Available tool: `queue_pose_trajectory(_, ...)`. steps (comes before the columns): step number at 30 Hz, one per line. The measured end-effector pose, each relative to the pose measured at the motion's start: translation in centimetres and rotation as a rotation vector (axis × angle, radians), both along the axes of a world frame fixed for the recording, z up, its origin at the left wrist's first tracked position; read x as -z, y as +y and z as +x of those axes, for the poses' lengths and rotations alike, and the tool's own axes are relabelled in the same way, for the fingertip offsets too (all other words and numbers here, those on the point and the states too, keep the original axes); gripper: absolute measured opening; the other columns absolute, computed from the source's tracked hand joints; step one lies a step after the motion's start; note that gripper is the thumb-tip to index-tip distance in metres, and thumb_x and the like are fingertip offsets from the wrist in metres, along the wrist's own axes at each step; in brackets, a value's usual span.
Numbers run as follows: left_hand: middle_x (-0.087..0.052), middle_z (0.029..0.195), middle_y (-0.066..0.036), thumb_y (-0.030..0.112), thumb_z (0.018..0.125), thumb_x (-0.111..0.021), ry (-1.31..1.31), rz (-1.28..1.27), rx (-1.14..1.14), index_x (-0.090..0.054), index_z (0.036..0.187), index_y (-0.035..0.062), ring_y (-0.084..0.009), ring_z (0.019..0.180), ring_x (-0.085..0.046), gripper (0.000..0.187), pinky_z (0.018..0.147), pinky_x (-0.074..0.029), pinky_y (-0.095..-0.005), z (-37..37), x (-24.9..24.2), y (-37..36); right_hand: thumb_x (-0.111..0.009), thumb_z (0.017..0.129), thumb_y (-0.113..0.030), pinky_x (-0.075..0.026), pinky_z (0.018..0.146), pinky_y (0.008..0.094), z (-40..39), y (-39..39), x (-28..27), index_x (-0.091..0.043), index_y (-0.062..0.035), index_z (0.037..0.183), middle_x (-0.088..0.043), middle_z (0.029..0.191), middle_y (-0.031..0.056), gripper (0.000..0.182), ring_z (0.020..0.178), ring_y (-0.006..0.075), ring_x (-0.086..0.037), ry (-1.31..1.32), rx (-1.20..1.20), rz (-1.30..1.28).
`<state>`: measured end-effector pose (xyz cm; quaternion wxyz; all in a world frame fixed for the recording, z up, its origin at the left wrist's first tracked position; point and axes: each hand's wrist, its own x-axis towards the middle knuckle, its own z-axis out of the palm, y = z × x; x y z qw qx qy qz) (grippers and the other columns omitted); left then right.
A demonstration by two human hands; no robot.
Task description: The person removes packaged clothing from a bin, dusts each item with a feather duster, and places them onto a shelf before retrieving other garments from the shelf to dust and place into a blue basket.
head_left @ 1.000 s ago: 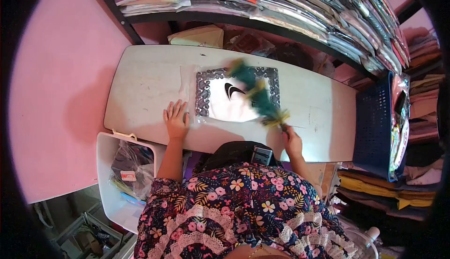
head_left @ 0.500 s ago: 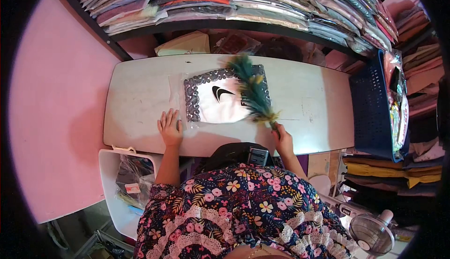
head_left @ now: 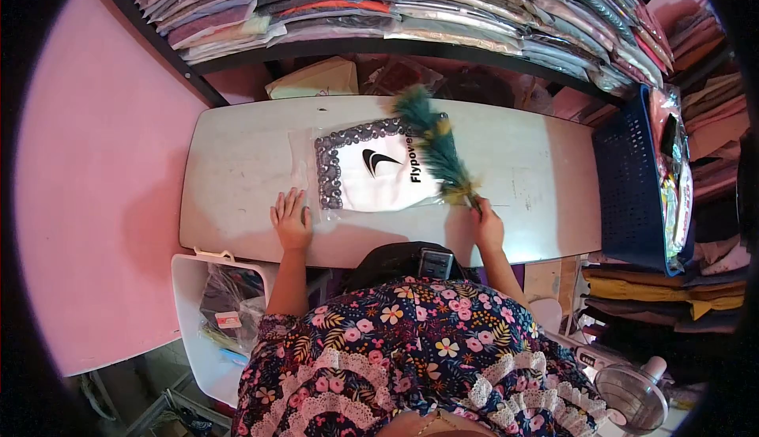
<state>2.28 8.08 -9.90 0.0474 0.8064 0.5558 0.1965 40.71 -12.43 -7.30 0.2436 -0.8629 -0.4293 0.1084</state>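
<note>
R hand (head_left: 488,230) is closed on the duster (head_left: 444,152), prob. light & best held by its handle, w/ soft plumes over the pkt (head_left: 356,186), which lies on the surface (head_left: 545,200) & looks soft, slick, best taken by edges, while L hand (head_left: 292,224) lies flat nearby.

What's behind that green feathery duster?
The right part of the plastic-wrapped packet and some of the tabletop lie behind the duster in the right hand. Black lettering starting "Fly" shows beside it; whatever the duster covers can't be seen.
</note>
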Motion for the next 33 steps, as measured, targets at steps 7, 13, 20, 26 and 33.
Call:
queue_pose_trajectory(7,-0.048,0.135,-0.007,0.016,0.082,-0.055,-0.069,-0.009,0.001,-0.058,0.121,0.0162,-0.0296,0.130,-0.036,0.039,0.108,-0.020,-0.0484,-1.0,0.1,1.0,-0.061,0.083,-0.023,-0.046,0.076,0.0465,4.9,-5.0,0.7,-0.056,-0.0143,0.115,-0.062,0.092,0.0205,0.034,0.088,0.0398,-0.058,-0.133,0.316,0.022)
queue_pose_trajectory(13,-0.032,0.141,-0.025,0.024,0.083,-0.061,-0.254,-0.003,-0.001,-0.035,0.137,0.0024,-0.0388,0.130,-0.032,0.064,0.108,-0.024,-0.0436,3.3,1.1,8.3,-0.063,0.080,-0.023,-0.044,0.086,0.0435,7.1,5.1,-1.2,-0.058,-0.0033,0.114,-0.061,0.100,0.0205,0.039,0.098,0.0378,-0.055,-0.212,0.006,0.263)
queue_pose_trajectory(20,-0.039,0.133,-0.031,0.027,0.070,-0.077,-0.400,-0.217,-0.214,-0.010,0.142,-0.0044,-0.0386,0.120,-0.044,0.103,0.099,-0.038,-0.0392,9.2,-0.1,10.4,-0.063,0.084,-0.026,-0.050,0.075,0.0351,5.6,17.2,4.5,-0.059,0.0055,0.109,-0.066,0.099,0.0202,0.040,0.082,0.0272,-0.065,0.480,0.205,0.342)
queue_pose_trajectory(26,-0.065,0.099,-0.009,0.005,0.072,-0.076,-1.143,-0.864,-0.188,-0.055,0.113,-0.0034,-0.0136,0.085,-0.062,0.047,0.071,-0.051,-0.0283,8.2,-4.3,7.8,-0.069,0.077,-0.009,-0.047,0.062,0.0281,4.1,14.9,-1.9,-0.063,0.0011,0.099,-0.066,0.081,0.0057,0.025,0.064,0.0121,-0.058,1.031,0.082,0.269)
queue_pose_trajectory(33,-0.065,0.089,-0.004,-0.003,0.074,-0.069,-1.207,-0.477,0.279,-0.060,0.097,0.0014,-0.0111,0.082,-0.058,0.025,0.075,-0.047,-0.0255,9.6,-16.1,7.1,-0.062,0.078,0.005,-0.044,0.086,0.0286,7.7,11.9,-10.6,-0.064,-0.0034,0.104,-0.064,0.103,0.0059,0.028,0.094,0.0148,-0.058,0.910,-0.063,0.679)
